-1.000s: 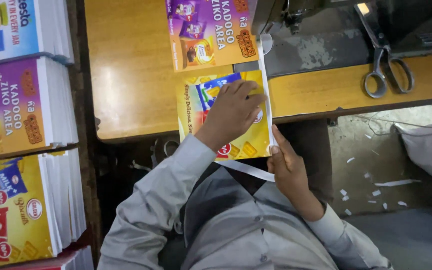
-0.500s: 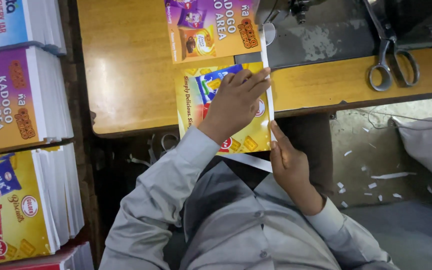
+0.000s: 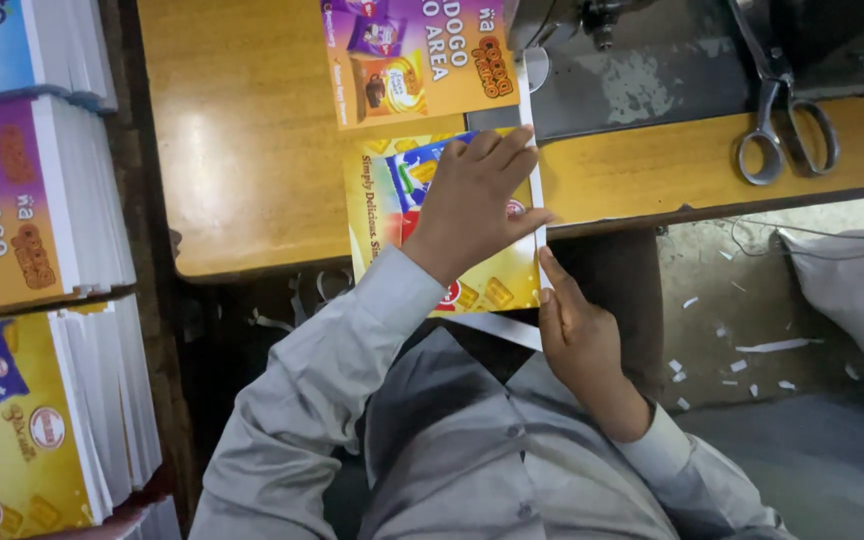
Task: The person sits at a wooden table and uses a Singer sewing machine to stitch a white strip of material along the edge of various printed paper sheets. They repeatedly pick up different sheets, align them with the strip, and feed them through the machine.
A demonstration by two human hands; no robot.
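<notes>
- The left hand [image 3: 477, 205] lies flat and spread on the yellow printed sheet [image 3: 392, 215], pressing it down on the wooden table [image 3: 242, 150]; it does not close around anything
- The right hand [image 3: 577, 340] is just below the table edge, at the right border of the yellow sheet, with its fingers [image 3: 552, 275] stretched along the white strip [image 3: 537, 175] that runs on this border; I cannot tell if it pinches the strip or only guides it
- The yellow sheet lies half on the table and half hanging over the near edge toward the person
- Above the yellow sheet, touching it, is a purple printed sheet [image 3: 422, 60] that reaches under the sewing machine [image 3: 642, 60]; the white strip goes along both sheets, so I judge the purple one is already joined and the yellow one is only at the start
- Left of the table stand tall stacks of printed sheets [image 3: 42, 290], so much work seems to remain
- Right of the yellow sheet, on the table, lie scissors [image 3: 782, 130], well apart from both hands
- On the floor right of the table are white paper scraps [image 3: 752, 350]; nothing blocks the sheet's way
</notes>
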